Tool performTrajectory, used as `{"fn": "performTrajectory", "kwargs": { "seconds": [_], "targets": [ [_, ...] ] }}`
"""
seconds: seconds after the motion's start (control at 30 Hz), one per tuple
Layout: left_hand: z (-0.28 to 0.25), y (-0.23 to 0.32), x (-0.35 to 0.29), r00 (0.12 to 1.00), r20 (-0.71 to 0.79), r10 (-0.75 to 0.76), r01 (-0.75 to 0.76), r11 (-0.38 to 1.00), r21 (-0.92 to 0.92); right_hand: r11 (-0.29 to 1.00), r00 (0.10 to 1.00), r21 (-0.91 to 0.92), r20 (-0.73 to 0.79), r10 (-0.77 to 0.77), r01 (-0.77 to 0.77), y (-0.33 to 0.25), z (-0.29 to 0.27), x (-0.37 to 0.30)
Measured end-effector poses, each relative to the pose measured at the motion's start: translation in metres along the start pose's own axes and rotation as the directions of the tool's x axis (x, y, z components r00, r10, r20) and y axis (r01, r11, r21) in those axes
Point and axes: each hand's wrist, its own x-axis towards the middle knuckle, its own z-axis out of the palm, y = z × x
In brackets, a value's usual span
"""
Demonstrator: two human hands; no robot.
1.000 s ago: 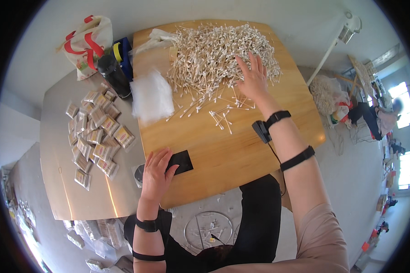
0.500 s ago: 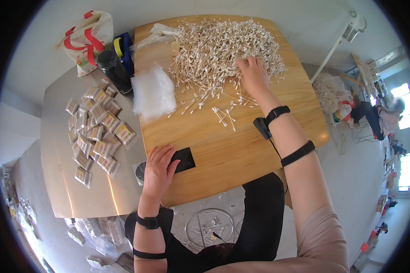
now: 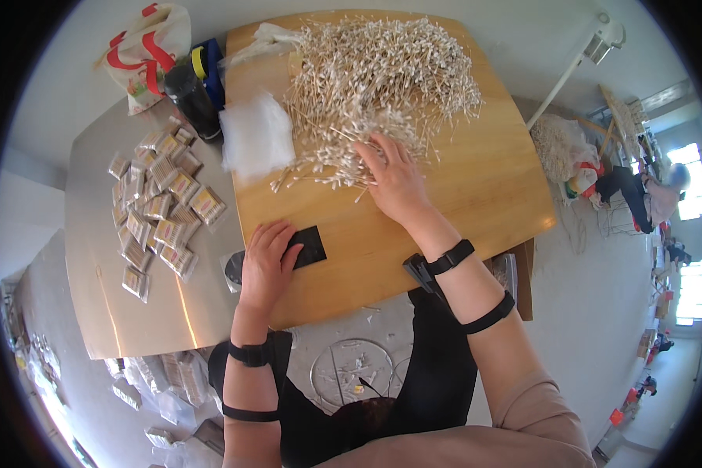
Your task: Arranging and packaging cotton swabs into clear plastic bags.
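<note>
A large heap of white-tipped cotton swabs (image 3: 390, 66) lies on the far part of the wooden table (image 3: 476, 210). My right hand (image 3: 399, 186) is at the heap's near side, its fingers curled over a loose bunch of swabs that looks smeared by motion; the fingertips are hidden among them. Near the table's left front edge, my left hand (image 3: 265, 261) lies flat beside and partly over a black rectangular piece (image 3: 312, 245), thumb apart from the fingers. A dark round thing (image 3: 235, 267) in clear plastic shows at its left side.
Small clear packs of swabs (image 3: 164, 204) are piled on the metal table (image 3: 93, 234) at left. A stack of clear plastic bags (image 3: 257, 136) lies between them and the heap. Behind stand a black flask (image 3: 191, 101) and a cloth bag (image 3: 144, 58). A person (image 3: 659, 187) sits far right.
My right hand has moved left and nearer, dragging swabs toward the table's middle; the loose swabs there are now a thicker bunch. My left hand stays by the black piece. The view has shifted slightly.
</note>
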Motion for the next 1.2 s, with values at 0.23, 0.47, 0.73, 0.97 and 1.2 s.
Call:
{"fn": "performTrajectory", "kwargs": {
  "seconds": [0.23, 0.47, 0.73, 0.97, 1.2],
  "targets": [
    [0.002, 0.003, 0.003, 1.000, -0.025, 0.004, -0.004, 1.000, 0.010, 0.943, 0.968, 0.249, -0.065, 0.243, -0.220, -0.026, -0.027, -0.059],
    [0.008, 0.007, 0.003, 1.000, -0.025, -0.008, 0.008, 1.000, 0.015, 0.944, 0.964, 0.197, 0.028, 0.266, -0.266, -0.021, -0.004, -0.058],
    [0.021, 0.017, 0.006, 1.000, -0.019, 0.010, -0.010, 1.000, 0.001, 0.922, 0.985, 0.361, 0.142, 0.095, -0.141, -0.063, 0.004, -0.058],
    [0.024, 0.027, 0.007, 1.000, -0.003, -0.024, 0.024, 0.999, 0.031, 0.794, 0.973, 0.564, 0.173, 0.156, -0.228, -0.065, -0.003, -0.056],
    [0.021, 0.033, 0.007, 0.995, -0.051, -0.081, 0.083, 0.996, 0.039, 0.887, 0.995, 0.458, 0.101, 0.011, -0.056, -0.056, 0.000, -0.046]
  ]
}}
